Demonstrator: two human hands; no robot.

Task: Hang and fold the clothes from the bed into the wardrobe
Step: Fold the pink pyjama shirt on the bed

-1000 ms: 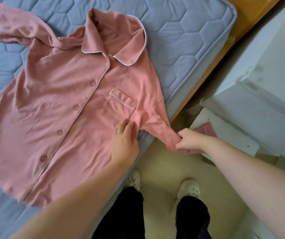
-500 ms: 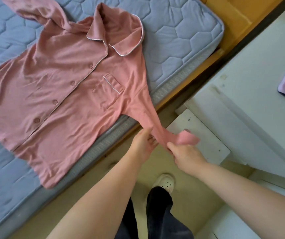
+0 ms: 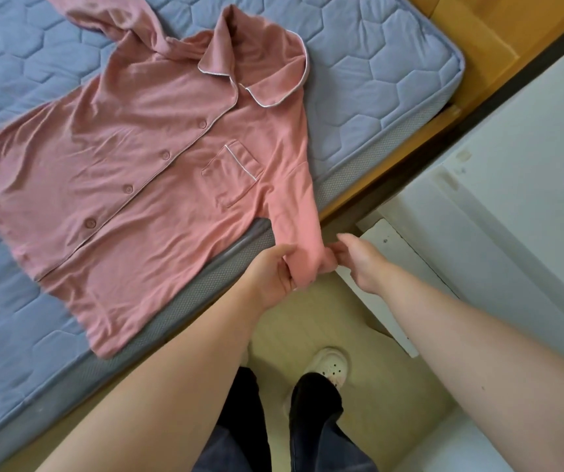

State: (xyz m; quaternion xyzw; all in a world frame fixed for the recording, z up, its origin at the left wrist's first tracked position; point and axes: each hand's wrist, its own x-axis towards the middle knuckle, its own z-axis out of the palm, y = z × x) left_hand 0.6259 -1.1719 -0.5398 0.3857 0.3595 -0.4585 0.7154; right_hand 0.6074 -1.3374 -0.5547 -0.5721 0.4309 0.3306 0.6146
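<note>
Bright, even daylight, soft faint shadows, mild overall softness, wide-angle bowing of the mattress (image 3: 376,80) edge toward 1 o'clock

You looked down on a blue-grey mattress (image 3: 376,63) quilted in hexagons, with a grey mesh band (image 3: 205,291) running along its near side. Beyond the mattress's far right corner showed an orange-yellow wooden bed frame (image 3: 478,28), and a strip of the same wood edged its right side. Below the mattress's near edge lay a pale yellowish floor (image 3: 308,321). Right of the mattress stood a white cabinet (image 3: 512,216), and a white board (image 3: 403,264) lay between the two. The light was soft and even.
</note>
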